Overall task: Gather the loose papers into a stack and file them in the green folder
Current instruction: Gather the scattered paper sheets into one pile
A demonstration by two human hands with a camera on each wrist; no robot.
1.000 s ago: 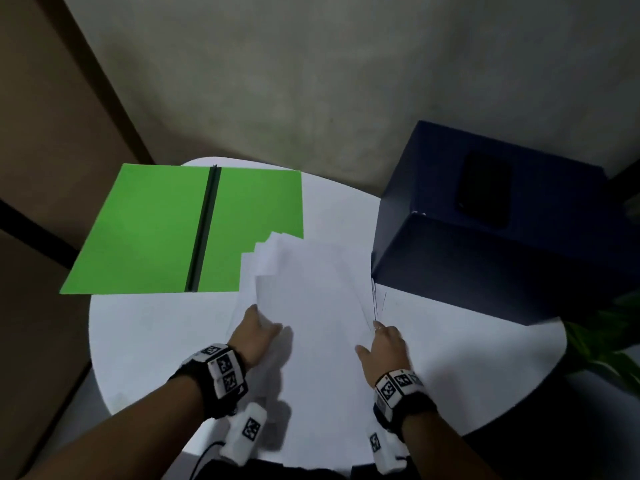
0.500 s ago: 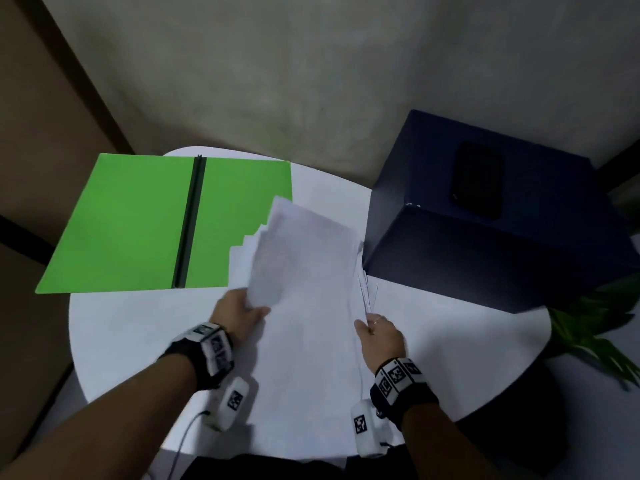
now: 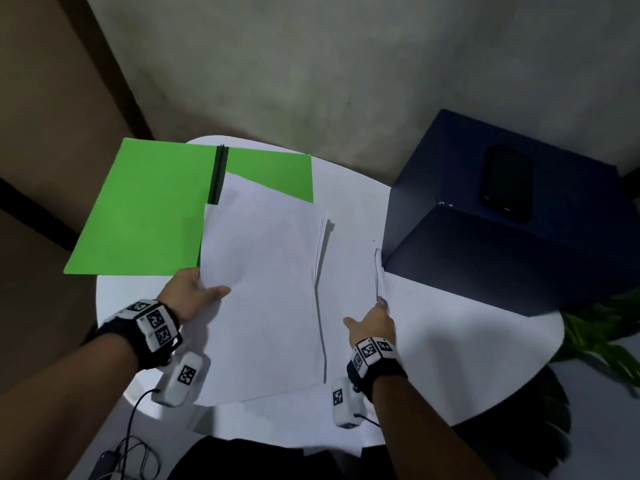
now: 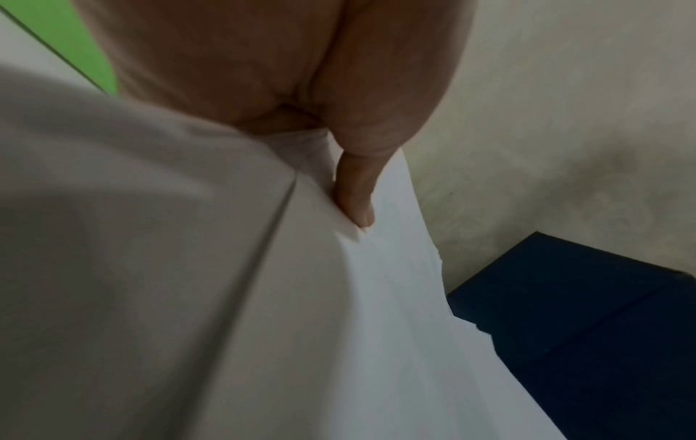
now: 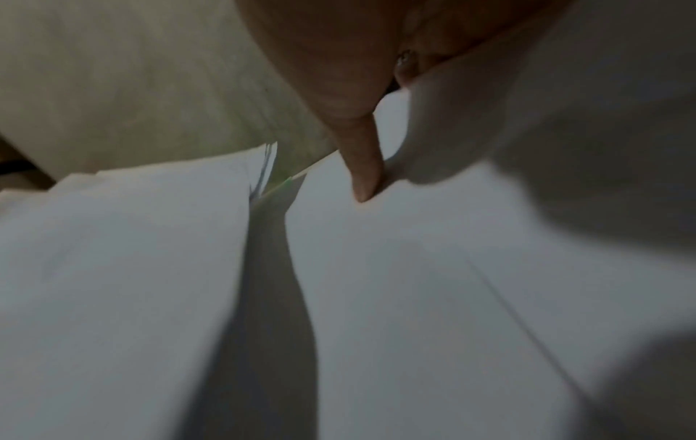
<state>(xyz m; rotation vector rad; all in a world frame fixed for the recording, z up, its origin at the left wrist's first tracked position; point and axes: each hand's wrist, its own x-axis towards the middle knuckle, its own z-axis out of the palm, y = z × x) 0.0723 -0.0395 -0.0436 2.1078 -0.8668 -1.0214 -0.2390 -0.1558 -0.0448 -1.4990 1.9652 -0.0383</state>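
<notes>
The green folder lies open at the table's back left, with a black spine down its middle. My left hand grips the left edge of a white paper stack, thumb on top and the other fingers hidden beneath. The stack's far end overlaps the folder's right half. My right hand pinches the right edge of a second bundle of white sheets, and that edge curls upward. The thumb presses on those sheets. A narrow gap separates the two bundles.
A round white table carries everything. A large dark blue box stands close on the right with a black phone on top. Green plant leaves show beyond the table's right rim. Cables hang at the lower left.
The single pile held by both hands has split. My left hand moved its stack left over the folder's right half, while my right hand kept some sheets by the box.
</notes>
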